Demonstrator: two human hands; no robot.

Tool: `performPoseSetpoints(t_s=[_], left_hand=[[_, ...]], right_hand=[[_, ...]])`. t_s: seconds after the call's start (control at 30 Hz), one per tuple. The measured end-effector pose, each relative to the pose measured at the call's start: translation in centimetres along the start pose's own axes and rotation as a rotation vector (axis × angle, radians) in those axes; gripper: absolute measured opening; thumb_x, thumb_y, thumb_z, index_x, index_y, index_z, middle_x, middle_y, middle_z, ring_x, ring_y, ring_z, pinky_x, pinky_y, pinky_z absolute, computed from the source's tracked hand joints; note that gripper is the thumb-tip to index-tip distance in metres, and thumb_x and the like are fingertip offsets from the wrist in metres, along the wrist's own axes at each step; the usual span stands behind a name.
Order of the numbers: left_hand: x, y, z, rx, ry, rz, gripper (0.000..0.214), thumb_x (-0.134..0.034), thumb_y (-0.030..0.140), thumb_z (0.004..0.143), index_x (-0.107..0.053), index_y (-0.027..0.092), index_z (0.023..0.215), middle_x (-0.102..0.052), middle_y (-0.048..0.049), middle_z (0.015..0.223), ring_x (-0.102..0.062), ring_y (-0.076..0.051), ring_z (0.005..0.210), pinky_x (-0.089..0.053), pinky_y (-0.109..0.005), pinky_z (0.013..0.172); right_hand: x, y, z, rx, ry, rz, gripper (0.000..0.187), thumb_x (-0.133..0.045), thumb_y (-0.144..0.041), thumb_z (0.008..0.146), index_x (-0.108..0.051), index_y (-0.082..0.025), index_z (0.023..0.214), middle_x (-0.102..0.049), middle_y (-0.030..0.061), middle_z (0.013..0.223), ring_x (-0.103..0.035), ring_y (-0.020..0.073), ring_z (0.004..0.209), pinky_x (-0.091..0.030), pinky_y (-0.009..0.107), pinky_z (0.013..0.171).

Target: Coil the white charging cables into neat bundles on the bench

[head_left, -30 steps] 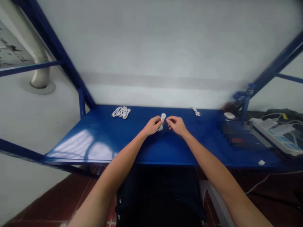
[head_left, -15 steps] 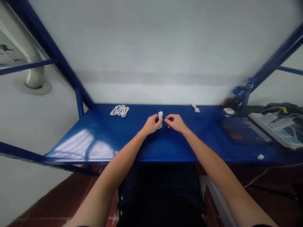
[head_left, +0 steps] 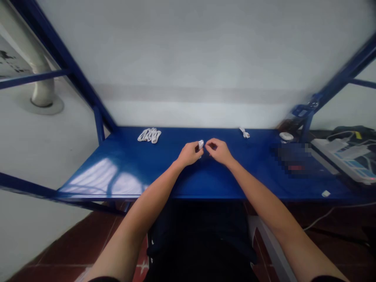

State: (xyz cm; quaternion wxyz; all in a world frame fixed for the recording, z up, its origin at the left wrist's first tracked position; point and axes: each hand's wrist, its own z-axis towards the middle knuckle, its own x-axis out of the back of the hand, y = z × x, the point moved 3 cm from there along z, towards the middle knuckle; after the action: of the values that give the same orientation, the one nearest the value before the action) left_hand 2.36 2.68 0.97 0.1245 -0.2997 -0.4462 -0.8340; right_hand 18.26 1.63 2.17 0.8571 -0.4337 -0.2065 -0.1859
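Over the middle of the blue table, my left hand is closed around a small bundle of coiled white cable. Only the bundle's top shows above the fingers. My right hand sits close beside it with thumb and fingers pinched together at the bundle's right side, seemingly on the cable's end, which is too small to make out.
A pile of coiled white cables lies at the table's back left. A short white cable piece lies at the back right, near a small white round object. A power strip with plugged cords sits at far right. A small white item rests near the front right edge.
The coil has been drawn further into my left hand, so less of it shows. Both hands have come closer together. The view has shifted slightly.
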Motion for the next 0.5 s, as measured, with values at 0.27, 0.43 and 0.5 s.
performPoseSetpoints(t_s=[0.27, 0.43, 0.5], left_hand=[[-0.4, -0.4, -0.1, 0.082, 0.103, -0.016, 0.021, -0.054, 0.026, 0.08, -0.047, 0.018, 0.062, -0.047, 0.0036, 0.055, -0.04, -0.009, 0.053, -0.027, -0.023, 0.051], [-0.6, -0.5, 0.1, 0.099, 0.148, -0.228, 0.018, -0.055, 0.026, 0.081, -0.051, 0.017, 0.065, -0.052, 0.0028, 0.058, -0.045, -0.009, 0.053, -0.033, -0.021, 0.052], [-0.7, -0.6, 0.2, 0.107, 0.13, -0.329, 0.017, -0.057, 0.028, 0.081, -0.055, 0.016, 0.069, -0.055, 0.0021, 0.06, -0.049, -0.009, 0.054, -0.037, -0.021, 0.053]], right_hand=[[-0.3, -1.1, -0.3, 0.181, 0.071, -0.146, 0.014, -0.055, -0.022, 0.083, -0.064, -0.02, 0.073, -0.063, 0.0034, 0.071, -0.055, 0.0147, 0.061, -0.047, 0.029, 0.062], [-0.4, -0.7, -0.2, -0.023, 0.118, 0.023, 0.012, -0.06, -0.029, 0.08, -0.063, -0.021, 0.071, -0.063, 0.0027, 0.068, -0.056, 0.0154, 0.059, -0.049, 0.029, 0.056], [-0.5, -0.1, -0.1, -0.167, 0.089, 0.19, 0.015, -0.064, -0.034, 0.077, -0.063, -0.02, 0.072, -0.06, 0.0007, 0.062, -0.055, 0.0145, 0.053, -0.049, 0.028, 0.048]])
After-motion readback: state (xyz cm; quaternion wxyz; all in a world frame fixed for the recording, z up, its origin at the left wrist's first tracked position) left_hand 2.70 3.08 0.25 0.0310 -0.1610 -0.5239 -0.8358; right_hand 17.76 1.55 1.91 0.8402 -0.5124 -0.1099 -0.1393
